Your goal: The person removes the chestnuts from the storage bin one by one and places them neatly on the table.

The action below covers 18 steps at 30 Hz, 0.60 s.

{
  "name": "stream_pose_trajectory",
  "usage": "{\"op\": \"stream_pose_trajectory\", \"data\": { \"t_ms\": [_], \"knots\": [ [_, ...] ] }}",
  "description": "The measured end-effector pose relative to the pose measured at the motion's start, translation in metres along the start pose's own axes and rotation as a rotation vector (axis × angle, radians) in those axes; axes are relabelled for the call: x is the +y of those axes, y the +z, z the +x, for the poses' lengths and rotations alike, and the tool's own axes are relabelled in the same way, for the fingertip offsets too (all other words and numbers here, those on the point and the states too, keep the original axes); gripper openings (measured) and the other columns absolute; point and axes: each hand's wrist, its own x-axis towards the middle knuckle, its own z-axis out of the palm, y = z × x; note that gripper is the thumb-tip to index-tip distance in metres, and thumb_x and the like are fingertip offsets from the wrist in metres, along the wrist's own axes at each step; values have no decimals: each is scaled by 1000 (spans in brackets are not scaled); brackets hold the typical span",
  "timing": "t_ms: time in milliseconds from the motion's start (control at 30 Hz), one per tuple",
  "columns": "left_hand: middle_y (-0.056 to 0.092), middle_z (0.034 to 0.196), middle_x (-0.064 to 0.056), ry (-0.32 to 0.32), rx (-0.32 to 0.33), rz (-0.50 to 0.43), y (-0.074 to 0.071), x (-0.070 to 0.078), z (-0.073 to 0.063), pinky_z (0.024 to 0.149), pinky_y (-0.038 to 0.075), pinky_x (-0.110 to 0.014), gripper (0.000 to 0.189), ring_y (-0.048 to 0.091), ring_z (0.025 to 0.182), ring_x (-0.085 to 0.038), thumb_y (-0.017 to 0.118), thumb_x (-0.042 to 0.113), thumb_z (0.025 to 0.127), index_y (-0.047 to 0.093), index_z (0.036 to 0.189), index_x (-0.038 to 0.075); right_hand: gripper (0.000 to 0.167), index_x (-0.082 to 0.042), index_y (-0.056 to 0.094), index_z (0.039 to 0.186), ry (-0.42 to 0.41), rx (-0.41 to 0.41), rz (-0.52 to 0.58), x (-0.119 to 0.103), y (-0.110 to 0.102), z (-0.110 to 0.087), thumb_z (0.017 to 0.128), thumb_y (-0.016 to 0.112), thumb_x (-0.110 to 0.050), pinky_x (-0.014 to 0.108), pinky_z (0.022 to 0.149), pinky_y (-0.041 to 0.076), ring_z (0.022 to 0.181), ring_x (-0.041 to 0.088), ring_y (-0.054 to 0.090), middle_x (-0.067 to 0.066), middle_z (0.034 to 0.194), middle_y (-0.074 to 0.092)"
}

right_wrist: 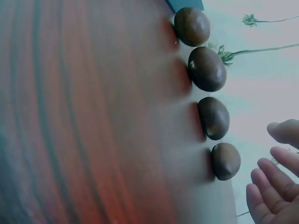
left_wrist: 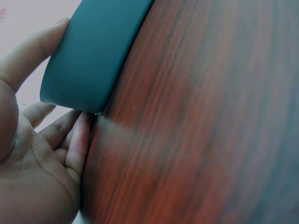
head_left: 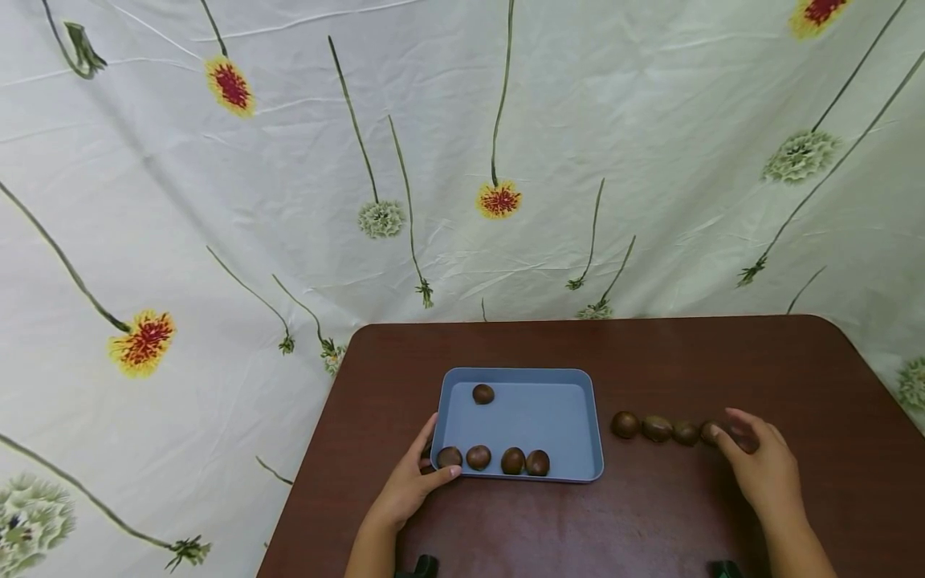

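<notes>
A shallow blue tray (head_left: 560,413) holds several glossy brown nuts (head_left: 513,461), chestnut-like; most line its front edge, and a single one sits near its back left. My left hand (head_left: 405,490) grips the tray's front left corner, thumb at the rim. In the left wrist view its fingers reach the underside of the tray (left_wrist: 98,51). To the tray's right, more brown nuts (head_left: 657,428) lie in a row. My right hand (head_left: 772,470) hovers at the row's right end, covering part of it. The right wrist view shows this hand (right_wrist: 280,191) with loosely spread fingers, apart from the nuts (right_wrist: 208,69).
Both the tray and the row stand on a dark reddish-brown table (head_left: 506,341) with rounded back corners. Behind and to the left hangs a white cloth (head_left: 303,177) printed with flowers. Dark wrist devices (head_left: 426,567) show at the bottom edge of the head view.
</notes>
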Motion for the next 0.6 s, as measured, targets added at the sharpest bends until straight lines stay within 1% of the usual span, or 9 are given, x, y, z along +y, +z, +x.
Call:
{"op": "stream_pose_trajectory", "data": {
  "t_ms": [33,67,167,267,300,433,500,533,600],
  "knots": [
    [32,162,-14,1,1,2,0,0,0,95,51,-39,99,59,119,-28,79,28,90,14,163,37,55,-4,53,144,-7,8,6,0,0,-1,101,61,-38,13,69,43,109,42,62,26,134,53],
    [32,162,-14,1,1,4,0,0,0,94,51,-39,99,59,119,-28,79,28,89,14,163,37,55,-5,54,144,-11,14,7,-1,0,-1,101,62,-39,9,65,39,105,35,64,25,134,54],
    [32,163,-14,0,3,7,0,0,0,95,51,-39,99,59,119,-28,79,28,89,14,163,37,55,-7,55,143,-15,10,24,-4,1,-2,100,62,-41,7,65,38,102,28,64,23,135,55],
    [31,163,-14,-3,5,11,0,0,-1,94,51,-39,99,59,119,-28,79,29,89,14,163,37,55,-8,55,143,-16,-4,27,-8,2,-5,101,62,-42,8,65,40,104,28,64,22,136,55],
    [31,163,-14,-4,5,12,0,0,-1,94,51,-39,98,59,119,-28,79,29,89,14,163,38,55,-8,55,144,-18,-11,35,-9,2,-5,101,61,-42,12,67,43,108,35,63,23,136,54],
    [31,163,-14,-4,7,14,0,0,-1,94,51,-40,98,58,120,-29,79,29,89,15,162,38,54,-9,54,144,-53,-37,35,-16,5,-10,102,60,-42,15,68,46,110,39,62,21,135,54],
    [31,163,-14,-5,8,13,0,0,-1,94,51,-40,98,58,121,-29,80,29,89,15,162,38,52,-9,55,143,-85,-32,44,-19,7,-11,101,62,-40,14,70,46,107,23,64,18,134,56],
    [31,163,-13,-5,9,12,0,0,0,94,51,-40,98,58,121,-29,80,29,89,15,162,38,50,-9,57,142,-105,-25,50,-21,8,-11,101,63,-38,8,70,44,105,12,63,16,133,57],
    [32,163,-13,-5,9,10,0,0,0,94,51,-40,98,58,121,-29,80,29,89,15,162,39,48,-8,58,140,-146,-13,68,-23,11,-12,100,65,-34,4,72,43,101,-9,55,14,132,58]
  ]
}}
